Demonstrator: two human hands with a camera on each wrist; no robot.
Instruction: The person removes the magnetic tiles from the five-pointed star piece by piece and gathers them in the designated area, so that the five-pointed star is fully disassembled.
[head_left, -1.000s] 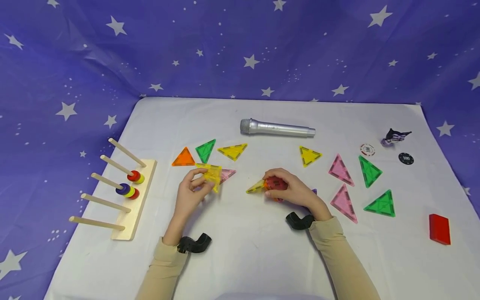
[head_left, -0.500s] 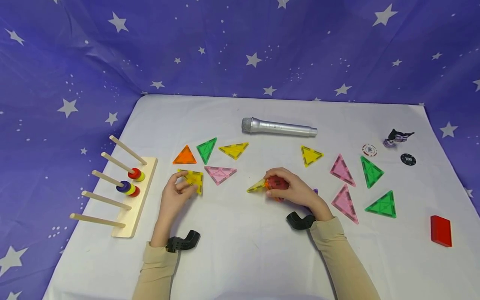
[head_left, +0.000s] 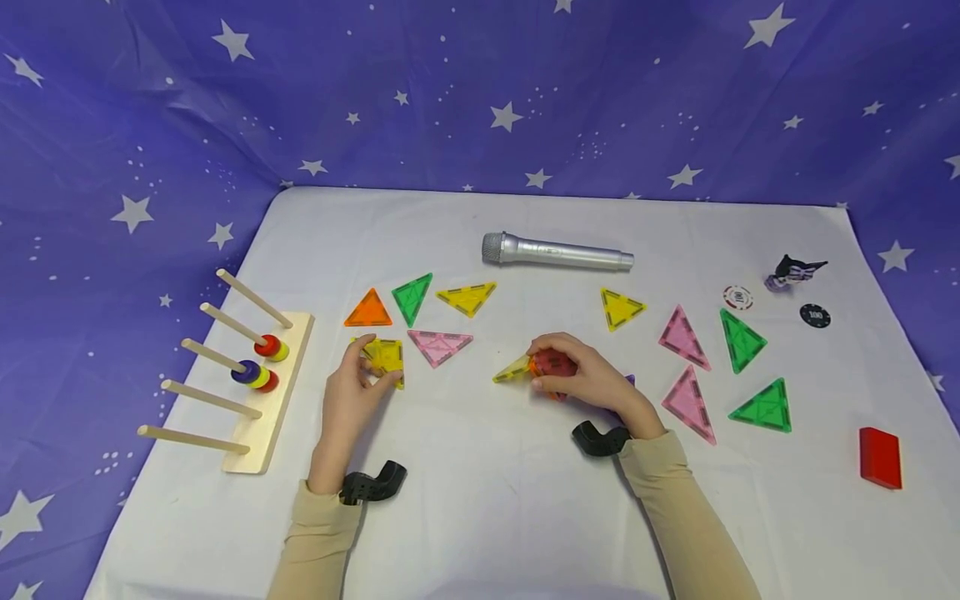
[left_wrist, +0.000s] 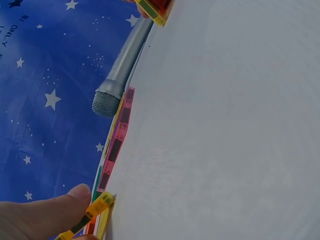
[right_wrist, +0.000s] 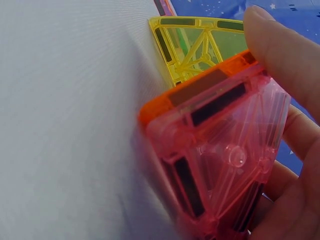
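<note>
My left hand pinches a yellow triangle tile between thumb and fingers, low over the white table, just below an orange triangle. In the left wrist view my thumb lies on the yellow tile's edge. My right hand grips a small cluster of joined tiles at the table's middle: a pink-red tile, an orange one and a yellow one sticking out left. The right wrist view shows the pink tile and yellow tile standing on the table.
A silver microphone lies at the back. Loose triangles lie flat, among them pink and green. A wooden peg rack with rings stands at the left. Two poker chips, a small figure and a red block sit at the right.
My left hand has carried the yellow tile left and down, off the pink triangle, which now lies uncovered. The right hand has stayed put on its cluster.
</note>
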